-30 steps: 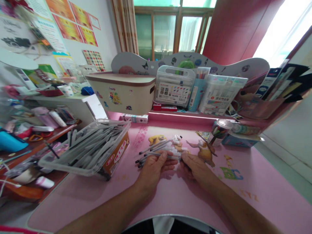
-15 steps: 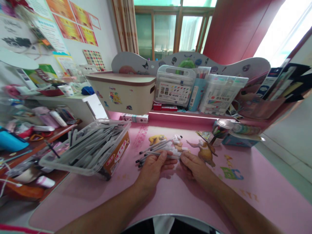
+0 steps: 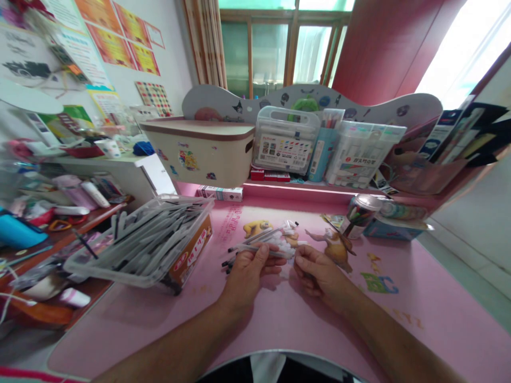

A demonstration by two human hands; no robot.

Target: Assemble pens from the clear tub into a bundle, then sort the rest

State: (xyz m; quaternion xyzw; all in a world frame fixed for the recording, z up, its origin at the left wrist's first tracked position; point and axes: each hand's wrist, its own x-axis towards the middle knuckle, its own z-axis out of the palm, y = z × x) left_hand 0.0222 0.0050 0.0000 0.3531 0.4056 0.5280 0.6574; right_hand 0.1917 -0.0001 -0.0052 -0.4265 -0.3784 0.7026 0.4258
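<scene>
Left hand [image 3: 245,272]: pinches a slim pen [image 3: 276,254] at the near edge of the pen pile [image 3: 277,240].
Right hand [image 3: 322,270]: fingers curled, right of the pile; cannot tell whether they hold anything.
Change: the hands have parted slightly; the left apparently supports the pen alone.

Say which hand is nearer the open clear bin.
Left. The left hand is right of the clear bin, across a gap; the right hand is farther right, past the left.

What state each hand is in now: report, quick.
Left hand: closed, holding a slim clear pen.
Right hand: closed in a pinch; whether on anything cannot be told.
</scene>
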